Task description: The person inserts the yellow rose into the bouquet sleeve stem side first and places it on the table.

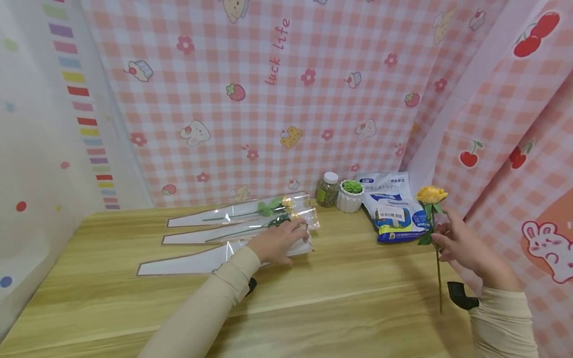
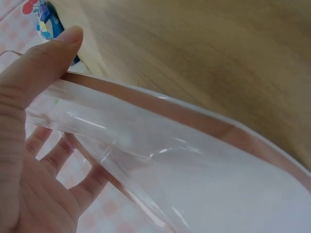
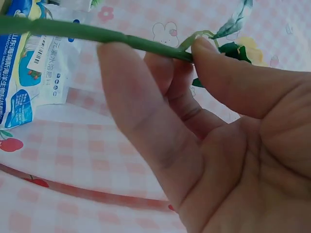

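A yellow artificial rose (image 1: 431,195) with green leaves stands upright in my right hand (image 1: 463,248). Thumb and fingers pinch its green stem (image 3: 97,33) just below the leaves, and the stem's lower end hangs down over the table. My left hand (image 1: 279,241) is at the wide end of the nearest clear flower sleeve (image 1: 179,266), which has a white back and a brown border. In the left wrist view, the thumb (image 2: 51,56) lies at one edge of this sleeve and the fingers (image 2: 58,155) at the other, with the film bulging between them.
Two more sleeves (image 1: 188,238), each with a rose inside, lie behind the nearest one. Along the back stand a lidded jar (image 1: 328,191), a potted succulent (image 1: 351,196) and a blue-and-white bag (image 1: 396,219). Checked curtain (image 1: 277,119) hangs behind the wooden table (image 1: 340,298).
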